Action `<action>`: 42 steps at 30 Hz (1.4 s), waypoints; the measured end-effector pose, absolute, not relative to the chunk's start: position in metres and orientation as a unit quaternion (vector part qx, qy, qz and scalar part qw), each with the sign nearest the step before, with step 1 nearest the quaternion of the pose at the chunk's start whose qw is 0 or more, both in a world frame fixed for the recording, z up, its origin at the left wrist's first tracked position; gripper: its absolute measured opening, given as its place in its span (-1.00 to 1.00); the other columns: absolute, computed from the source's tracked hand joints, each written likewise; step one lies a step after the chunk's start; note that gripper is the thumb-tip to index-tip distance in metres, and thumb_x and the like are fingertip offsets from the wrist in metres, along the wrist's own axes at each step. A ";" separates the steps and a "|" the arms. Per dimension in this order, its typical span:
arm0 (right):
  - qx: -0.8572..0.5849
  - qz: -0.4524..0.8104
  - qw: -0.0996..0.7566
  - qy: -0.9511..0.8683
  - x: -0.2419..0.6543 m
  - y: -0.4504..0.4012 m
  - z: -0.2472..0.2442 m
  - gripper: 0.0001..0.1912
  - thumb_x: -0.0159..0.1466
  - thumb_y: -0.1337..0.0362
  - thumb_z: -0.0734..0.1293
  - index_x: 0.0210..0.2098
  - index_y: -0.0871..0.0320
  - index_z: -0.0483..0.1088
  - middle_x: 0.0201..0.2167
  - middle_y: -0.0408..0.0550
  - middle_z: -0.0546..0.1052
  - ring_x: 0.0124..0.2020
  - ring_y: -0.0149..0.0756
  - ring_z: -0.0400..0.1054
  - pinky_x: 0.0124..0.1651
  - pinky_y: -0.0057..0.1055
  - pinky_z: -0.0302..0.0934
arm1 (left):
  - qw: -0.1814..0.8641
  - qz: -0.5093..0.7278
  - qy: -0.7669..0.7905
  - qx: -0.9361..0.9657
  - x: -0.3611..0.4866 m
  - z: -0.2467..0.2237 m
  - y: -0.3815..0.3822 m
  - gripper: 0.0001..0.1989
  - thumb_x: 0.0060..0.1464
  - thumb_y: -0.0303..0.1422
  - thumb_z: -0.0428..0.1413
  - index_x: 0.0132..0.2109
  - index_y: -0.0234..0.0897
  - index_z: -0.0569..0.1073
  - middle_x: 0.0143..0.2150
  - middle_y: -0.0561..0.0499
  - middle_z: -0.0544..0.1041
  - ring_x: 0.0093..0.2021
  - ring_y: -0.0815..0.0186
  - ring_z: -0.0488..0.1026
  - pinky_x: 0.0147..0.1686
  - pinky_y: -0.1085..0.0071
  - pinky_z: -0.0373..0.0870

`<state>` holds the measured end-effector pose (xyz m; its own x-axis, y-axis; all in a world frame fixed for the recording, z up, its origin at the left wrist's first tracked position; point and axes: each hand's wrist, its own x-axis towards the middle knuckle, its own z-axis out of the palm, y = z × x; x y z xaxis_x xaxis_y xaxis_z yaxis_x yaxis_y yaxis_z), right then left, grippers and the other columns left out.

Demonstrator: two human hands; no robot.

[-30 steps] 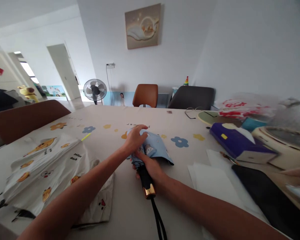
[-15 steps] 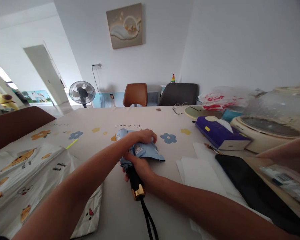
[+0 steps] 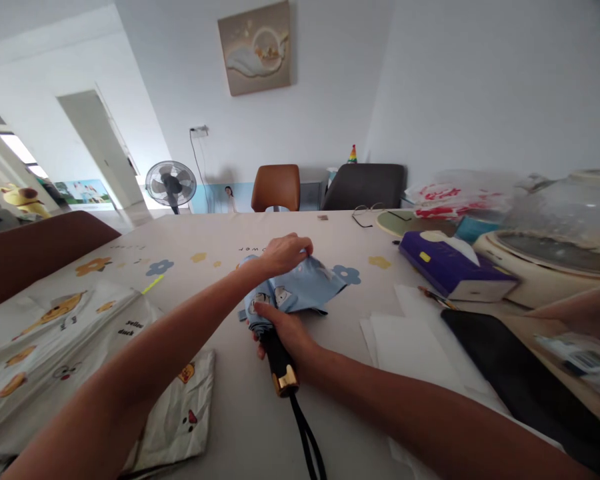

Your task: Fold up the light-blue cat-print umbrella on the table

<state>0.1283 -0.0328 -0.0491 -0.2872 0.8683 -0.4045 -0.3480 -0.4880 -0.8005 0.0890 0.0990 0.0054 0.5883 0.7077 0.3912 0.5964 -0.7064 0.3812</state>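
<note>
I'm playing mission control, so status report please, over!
Left hand: pinching umbrella. Right hand: gripping it near handle. Nearby: duck cloth left, white sheets right.

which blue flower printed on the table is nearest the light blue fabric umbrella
The right blue flower, beside the umbrella; the left blue flower lies by the bright yellow strip.

Dim, cool, diffuse light; brightest at far-left window (image 3: 17,148). Soft shadow behind fan (image 3: 171,184). Wide-angle edge stretching; right-edge forearm (image 3: 580,300) appears motion-blurred.
</note>
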 end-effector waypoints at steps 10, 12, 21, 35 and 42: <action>-0.412 0.744 0.430 -0.305 0.126 -0.027 -0.058 -0.75 0.06 0.17 0.33 -0.43 0.27 0.34 -0.67 -0.15 0.38 -0.75 -0.47 0.19 -0.77 -0.52 0.13 | 0.224 0.437 0.435 0.755 -0.012 0.020 0.056 -0.72 -0.20 -0.53 -0.09 -0.34 -0.25 0.44 -0.39 0.05 0.37 -0.56 0.48 0.26 -0.54 0.54 0.20; -0.416 0.746 0.422 -0.306 0.127 -0.028 -0.054 -0.77 0.06 0.18 0.33 -0.45 0.27 0.34 -0.69 -0.17 0.35 -0.76 -0.49 0.17 -0.78 -0.54 0.10 | 0.242 0.458 0.472 0.714 -0.031 0.007 0.051 -0.81 -0.25 -0.51 -0.10 -0.51 -0.29 0.40 -0.46 0.06 0.35 -0.54 0.46 0.27 -0.55 0.53 0.19; -0.364 0.773 0.405 -0.325 0.135 -0.029 -0.049 -0.74 0.05 0.15 0.36 -0.44 0.25 0.31 -0.60 -0.15 0.35 -0.66 -0.51 0.20 -0.79 -0.62 0.05 | 0.360 0.486 0.535 0.591 -0.070 -0.052 0.047 -0.92 -0.36 -0.43 -0.05 -0.60 -0.29 0.32 -0.55 0.12 0.34 -0.54 0.45 0.21 -0.53 0.53 0.09; -0.442 0.728 0.396 -0.343 0.133 -0.028 -0.043 -0.65 0.18 0.07 0.19 -0.58 0.20 0.21 -0.76 -0.16 0.30 -0.84 -0.51 0.10 -0.83 -0.55 -0.01 | 0.359 0.484 0.470 0.645 -0.084 -0.040 0.039 -0.95 -0.36 -0.49 -0.08 -0.65 -0.29 0.21 -0.39 0.04 0.38 -0.37 0.38 0.26 -0.34 0.46 0.21; -0.458 0.706 0.392 -0.372 0.132 -0.033 -0.045 -0.74 0.06 0.21 0.29 -0.65 0.23 0.24 -0.75 -0.18 0.30 -0.83 -0.52 0.12 -0.82 -0.57 -0.02 | 0.341 0.455 0.471 0.675 -0.091 -0.036 0.040 -0.88 -0.35 -0.52 -0.11 -0.69 -0.28 0.25 -0.43 0.03 0.42 -0.35 0.36 0.29 -0.24 0.40 0.21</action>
